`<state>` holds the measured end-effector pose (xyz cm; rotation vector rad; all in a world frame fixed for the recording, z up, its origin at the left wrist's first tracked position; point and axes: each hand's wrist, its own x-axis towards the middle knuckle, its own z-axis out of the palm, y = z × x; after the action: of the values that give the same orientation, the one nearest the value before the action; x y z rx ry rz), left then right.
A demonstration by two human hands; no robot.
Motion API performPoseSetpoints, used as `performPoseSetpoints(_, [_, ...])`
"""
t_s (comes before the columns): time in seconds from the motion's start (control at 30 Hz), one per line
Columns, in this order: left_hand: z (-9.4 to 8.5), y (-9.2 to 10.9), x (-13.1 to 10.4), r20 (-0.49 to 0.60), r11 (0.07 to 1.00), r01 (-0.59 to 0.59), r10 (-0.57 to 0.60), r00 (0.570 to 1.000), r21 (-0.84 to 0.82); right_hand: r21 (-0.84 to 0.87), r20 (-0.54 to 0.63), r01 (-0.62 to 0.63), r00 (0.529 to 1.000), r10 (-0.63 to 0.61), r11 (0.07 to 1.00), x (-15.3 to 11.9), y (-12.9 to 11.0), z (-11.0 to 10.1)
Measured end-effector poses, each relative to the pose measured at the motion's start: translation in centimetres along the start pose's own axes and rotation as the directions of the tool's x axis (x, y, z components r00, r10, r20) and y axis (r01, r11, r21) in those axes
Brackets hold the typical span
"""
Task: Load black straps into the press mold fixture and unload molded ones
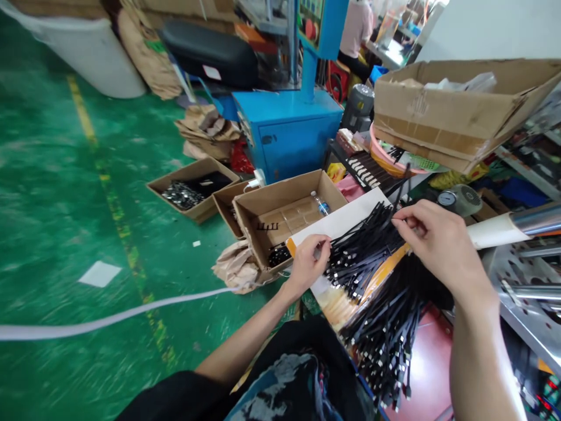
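Note:
A heap of thin black cables (359,251) with small silvery connector ends lies on a white and orange cardboard sheet (344,219) in front of me. At the heap's left edge, my left hand (310,262) has thumb and forefinger pinched together; what is between them is too small to make out. On the far right side of the heap, my right hand (432,240) pinches a black cable (398,196), part of which sticks up past the fingertips. A second bunch of black cables (385,336) hangs closer to me, connectors pointing down, over a pink surface (432,362).
Left of the sheet stands an open carton (280,204) with a plastic bottle (322,204) inside. Another carton (193,190) holds metallic parts. A blue machine cabinet (289,134) is behind, a large box (442,117) at upper right. Metal bars (537,219) flank my right arm.

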<state>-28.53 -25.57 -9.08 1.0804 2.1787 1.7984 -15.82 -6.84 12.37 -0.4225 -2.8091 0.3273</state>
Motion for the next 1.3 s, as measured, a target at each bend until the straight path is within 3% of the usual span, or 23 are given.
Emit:
performPoseSetpoints(0.1, [0.0, -0.1, 0.1, -0.006, 1.000, 0.001, -0.001, 1.000, -0.005, -0.026, -0.104, -0.038, 0.994, 0.035, 0.999, -1.3, -1.5, -3.4])
performPoseSetpoints(0.2, [0.2, -0.2, 0.1, -0.008, 1.000, 0.001, -0.001, 1.000, -0.001, -0.022, -0.128, -0.144, 0.982, 0.140, 0.989, -2.1, -1.2, -4.5])
performPoseSetpoints(0.3, [0.2, -0.2, 0.1, -0.011, 1.000, -0.005, 0.005, 1.000, 0.005, 0.051, -0.045, -0.310, 0.949, 0.312, 0.949, -2.4, 1.1, -2.3])
performPoseSetpoints(0.43, [0.2, -0.1, 0.1, -0.009, 1.000, -0.014, 0.014, 1.000, 0.014, 0.087, 0.079, -0.510, 0.860, 0.505, 0.856, -4.2, 4.4, 3.2])
performPoseSetpoints(0.53, [0.1, 0.0, 0.2, 0.004, 1.000, -0.012, 0.012, 1.000, 0.019, 0.135, 0.117, -0.574, 0.818, 0.563, 0.807, -8.1, 5.4, 5.8])
performPoseSetpoints(0.7, [-0.3, 0.5, 0.6, 0.057, 1.000, 0.012, -0.013, 0.998, 0.020, 0.227, 0.157, -0.655, 0.755, 0.637, 0.721, -17.3, 3.9, 6.1])
performPoseSetpoints(0.77, [-0.7, 1.3, 0.6, 0.068, 1.000, 0.002, -0.003, 0.998, 0.011, 0.267, 0.147, -0.717, 0.691, 0.708, 0.644, -21.2, 3.0, 6.1])
performPoseSetpoints(0.87, [-1.0, 4.1, -0.3, 0.094, 0.994, -0.097, 0.100, 0.991, -0.042, 0.367, 0.163, -0.817, 0.527, 0.834, 0.445, -26.4, 1.7, 6.9])
performPoseSetpoints(0.93, [-0.9, 6.8, -1.5, 0.195, 0.972, -0.193, 0.216, 0.957, -0.132, 0.429, 0.192, -0.844, 0.434, 0.880, 0.323, -28.9, 0.5, 8.2])
performPoseSetpoints(1.0, [0.0, 9.4, -2.6, 0.409, 0.961, -0.203, 0.265, 0.873, -0.189, 0.465, 0.199, -0.845, 0.391, 0.899, 0.265, -30.1, -1.0, 9.7])
performPoseSetpoints(1.07, [1.7, 11.4, -3.5, 0.639, 0.983, -0.163, 0.177, 0.748, -0.082, 0.482, 0.170, -0.834, 0.389, 0.905, 0.268, -30.4, -2.4, 11.1])
performPoseSetpoints(1.13, [4.0, 12.6, -4.0, 0.769, 0.966, -0.199, 0.001, 0.640, 0.164, 0.498, 0.124, -0.816, 0.402, 0.907, 0.293, -30.1, -3.4, 12.0])
performPoseSetpoints(1.2, [6.4, 13.1, -4.2, 0.798, 0.870, -0.317, -0.132, 0.589, 0.377, 0.521, 0.115, -0.799, 0.415, 0.903, 0.301, -29.8, -4.0, 12.0])
performPoseSetpoints(1.3, [9.3, 13.0, -4.2, 0.813, 0.760, -0.437, -0.201, 0.546, 0.481, 0.552, 0.165, -0.778, 0.454, 0.876, 0.299, -29.9, -4.3, 10.7])
